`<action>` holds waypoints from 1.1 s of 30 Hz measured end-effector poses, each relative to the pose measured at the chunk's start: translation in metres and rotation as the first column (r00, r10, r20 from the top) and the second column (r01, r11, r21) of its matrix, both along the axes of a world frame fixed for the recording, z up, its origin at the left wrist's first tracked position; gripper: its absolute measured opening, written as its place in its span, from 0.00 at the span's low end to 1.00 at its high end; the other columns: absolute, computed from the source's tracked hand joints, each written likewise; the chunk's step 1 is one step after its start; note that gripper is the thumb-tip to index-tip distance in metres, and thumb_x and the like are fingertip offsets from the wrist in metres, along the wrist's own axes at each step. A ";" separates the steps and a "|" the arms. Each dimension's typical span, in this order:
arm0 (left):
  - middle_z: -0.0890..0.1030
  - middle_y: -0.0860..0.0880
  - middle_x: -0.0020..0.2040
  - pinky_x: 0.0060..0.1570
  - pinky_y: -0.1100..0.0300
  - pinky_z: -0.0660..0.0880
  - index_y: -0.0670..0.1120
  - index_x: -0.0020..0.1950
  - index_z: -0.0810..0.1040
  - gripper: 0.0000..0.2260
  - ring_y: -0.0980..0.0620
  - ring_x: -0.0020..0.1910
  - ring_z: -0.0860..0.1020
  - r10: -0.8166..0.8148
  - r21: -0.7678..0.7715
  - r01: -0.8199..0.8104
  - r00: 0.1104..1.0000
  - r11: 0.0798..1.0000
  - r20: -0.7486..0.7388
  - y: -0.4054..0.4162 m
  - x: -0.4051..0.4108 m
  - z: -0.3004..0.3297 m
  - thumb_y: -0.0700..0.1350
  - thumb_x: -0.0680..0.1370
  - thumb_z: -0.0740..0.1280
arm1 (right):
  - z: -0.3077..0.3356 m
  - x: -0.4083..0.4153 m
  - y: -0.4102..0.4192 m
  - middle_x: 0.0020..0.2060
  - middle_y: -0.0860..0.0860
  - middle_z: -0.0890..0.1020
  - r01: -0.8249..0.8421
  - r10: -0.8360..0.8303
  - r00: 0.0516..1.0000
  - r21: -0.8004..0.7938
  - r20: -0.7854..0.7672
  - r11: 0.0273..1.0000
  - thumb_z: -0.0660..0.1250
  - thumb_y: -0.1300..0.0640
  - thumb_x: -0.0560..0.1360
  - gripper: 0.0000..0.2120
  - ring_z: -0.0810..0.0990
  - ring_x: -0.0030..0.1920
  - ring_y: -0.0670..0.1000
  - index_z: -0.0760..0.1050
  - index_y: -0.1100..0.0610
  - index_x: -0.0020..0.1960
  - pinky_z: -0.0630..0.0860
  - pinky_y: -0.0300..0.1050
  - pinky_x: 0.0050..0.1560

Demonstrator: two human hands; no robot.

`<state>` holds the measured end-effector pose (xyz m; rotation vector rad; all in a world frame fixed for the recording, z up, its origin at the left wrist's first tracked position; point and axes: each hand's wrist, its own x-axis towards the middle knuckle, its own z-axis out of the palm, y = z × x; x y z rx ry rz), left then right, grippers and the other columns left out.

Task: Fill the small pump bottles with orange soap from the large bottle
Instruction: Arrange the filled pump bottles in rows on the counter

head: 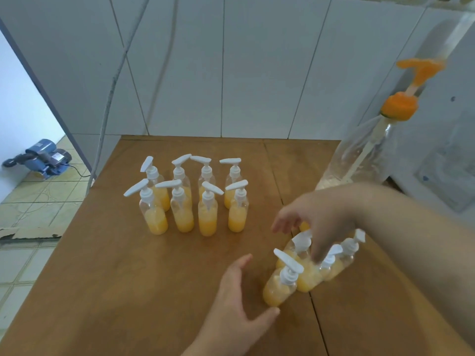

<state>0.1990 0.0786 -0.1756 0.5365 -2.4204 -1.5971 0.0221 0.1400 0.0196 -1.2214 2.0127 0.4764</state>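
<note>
Okay, nearly done filling
Both hands, left (239, 299) and right (318, 222), open over bottles (303, 271) under my fingertips; one clumsy nudge topples them.

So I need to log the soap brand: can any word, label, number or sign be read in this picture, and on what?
None can be read.
Small pump bottles: clear, no labels showing.
Large bottle: no label showing.
Blue machine on the floor: a pale patch, too small and blurred to read.

large bottle (359, 155) blurred, right hand (323, 214) hiding bottles
</note>
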 end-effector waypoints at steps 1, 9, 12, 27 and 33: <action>0.59 0.68 0.69 0.67 0.74 0.57 0.60 0.72 0.55 0.40 0.69 0.69 0.60 -0.006 -0.007 0.006 1.000 1.000 0.024 0.006 -0.004 -0.001 0.59 0.67 0.73 | -0.006 0.002 0.001 0.62 0.39 0.72 -0.015 0.015 1.000 0.003 -0.025 1.000 0.75 0.53 0.66 0.36 0.72 0.62 0.45 0.64 0.40 0.69 0.73 0.46 0.60; 0.74 0.60 0.55 0.50 0.74 0.67 0.56 0.64 0.69 0.20 0.64 0.52 0.72 0.085 -0.120 -0.078 0.995 0.990 0.052 0.028 -0.027 0.008 0.56 0.74 0.69 | -0.044 0.012 -0.003 0.47 0.48 0.77 -0.125 0.099 0.959 -0.084 -0.266 0.989 0.68 0.64 0.72 0.19 0.71 0.33 0.44 0.76 0.53 0.62 0.65 0.36 0.27; 0.75 0.60 0.54 0.51 0.74 0.68 0.55 0.64 0.71 0.19 0.63 0.52 0.73 0.157 -0.131 -0.152 0.987 0.980 0.031 0.021 -0.022 0.006 0.53 0.74 0.70 | -0.044 0.014 -0.011 0.50 0.49 0.79 -0.154 0.118 0.961 -0.132 -0.251 0.979 0.71 0.59 0.73 0.15 0.76 0.40 0.48 0.78 0.52 0.59 0.68 0.36 0.31; 0.79 0.52 0.41 0.45 0.50 0.76 0.52 0.43 0.73 0.10 0.50 0.43 0.78 0.652 -0.239 -0.615 0.748 0.752 0.124 -0.138 0.039 0.015 0.47 0.70 0.75 | -0.058 0.080 -0.131 0.46 0.54 0.77 -0.340 0.241 0.938 -0.527 -0.248 0.779 0.65 0.65 0.75 0.07 0.74 0.40 0.51 0.69 0.56 0.44 0.70 0.42 0.38; 0.79 0.53 0.45 0.48 0.52 0.76 0.50 0.48 0.75 0.11 0.51 0.46 0.78 0.564 -0.195 -0.532 0.803 0.824 0.193 -0.155 0.038 0.021 0.46 0.70 0.74 | -0.055 0.082 -0.146 0.50 0.55 0.78 -0.321 0.213 0.940 -0.488 -0.265 0.812 0.65 0.64 0.76 0.09 0.74 0.41 0.51 0.74 0.59 0.55 0.70 0.43 0.39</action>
